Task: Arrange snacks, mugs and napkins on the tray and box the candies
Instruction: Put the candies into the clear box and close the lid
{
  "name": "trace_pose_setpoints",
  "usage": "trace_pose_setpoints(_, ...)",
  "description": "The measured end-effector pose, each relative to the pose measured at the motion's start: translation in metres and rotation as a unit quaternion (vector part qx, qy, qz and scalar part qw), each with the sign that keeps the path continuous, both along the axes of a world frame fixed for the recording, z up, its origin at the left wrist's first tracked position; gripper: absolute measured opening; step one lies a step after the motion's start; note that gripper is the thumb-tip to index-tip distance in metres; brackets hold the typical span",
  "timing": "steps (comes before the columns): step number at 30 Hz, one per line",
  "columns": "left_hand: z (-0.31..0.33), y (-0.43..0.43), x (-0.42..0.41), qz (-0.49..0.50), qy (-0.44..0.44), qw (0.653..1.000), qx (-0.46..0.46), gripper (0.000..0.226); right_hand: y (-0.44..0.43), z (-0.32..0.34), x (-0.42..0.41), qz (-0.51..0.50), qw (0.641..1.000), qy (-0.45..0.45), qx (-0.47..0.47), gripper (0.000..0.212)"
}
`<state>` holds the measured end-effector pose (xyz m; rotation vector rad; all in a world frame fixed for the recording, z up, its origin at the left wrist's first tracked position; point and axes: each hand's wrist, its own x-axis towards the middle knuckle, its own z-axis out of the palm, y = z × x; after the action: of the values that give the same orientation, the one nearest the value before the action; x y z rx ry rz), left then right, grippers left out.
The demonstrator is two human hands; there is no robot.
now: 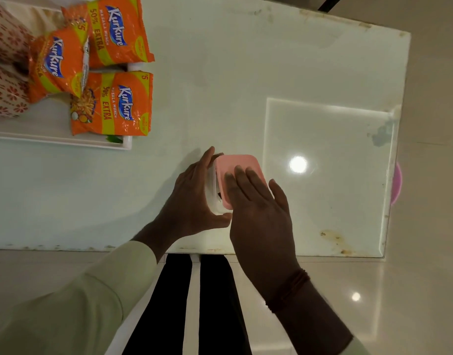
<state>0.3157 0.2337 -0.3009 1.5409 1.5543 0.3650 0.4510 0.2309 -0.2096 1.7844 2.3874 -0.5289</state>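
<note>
right hand: yours, fingers spread flat, palm down on the pink lid, pressing; not pinching anything.
left hand: cupped round the left side wall of the candy box, thumb at the near corner, fingertips at the far corner; steadying grip, not closed tight.
candy box: near the front edge of the white table, centre, just ahead of you; translucent white body, mostly hidden by both hands.
pink lid: sits on top of the box, tilted or not fully seated on the left side, can't tell which; a dark gap shows by your left palm.
candies: presumably inside; only a dark speck visible, can't confirm.
handling: small, light, stiff plastic; smooth walls, likely slippery on the glossy top, so keep the left hand bracing while you push. Lid probably snaps; press at corners, not centre. Lift by the side walls, not the lid.
step: closing the box, looks near the end of the task.
tray: far left, well apart from the box; holds three orange snack packets, overlapping.
mugs: floral, at the tray's left edge, cut off by frame.
napkins: not visible.
</note>
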Motion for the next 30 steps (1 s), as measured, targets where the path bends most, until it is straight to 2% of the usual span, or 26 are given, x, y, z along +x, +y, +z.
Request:
trace_pose_setpoints(6,-0.002,0.0,-0.001,-0.005,-0.011,1.0,-0.004,0.128,-0.005,-0.001,-0.004,0.004,0.998,-0.027,-0.052,0.059)
trace_pose_setpoints(13,-0.003,-0.002,-0.007,-0.035,-0.015,0.999,0.012,0.125,-0.018,-0.015,0.0,0.001,1.0,0.007,-0.026,0.058)
trace_pose_setpoints(20,-0.008,0.0,-0.014,-0.062,-0.02,0.998,-0.004,0.128,-0.039,-0.045,0.011,-0.005,0.999,0.041,-0.015,0.071)
trace_pose_setpoints(25,-0.002,0.0,-0.024,-0.089,-0.027,0.996,-0.003,0.129,-0.051,-0.067,0.014,0.022,0.999,-0.014,-0.028,0.085)
trace_pose_setpoints(28,0.006,-0.005,-0.022,-0.01,-0.056,0.997,-0.042,0.108,-0.053,-0.07,0.013,0.038,0.998,-0.04,-0.022,0.083)
trace_pose_setpoints(30,0.01,-0.007,-0.015,0.091,-0.096,0.987,-0.089,0.087,-0.052,-0.067,0.013,0.016,1.0,0.006,-0.001,0.077)
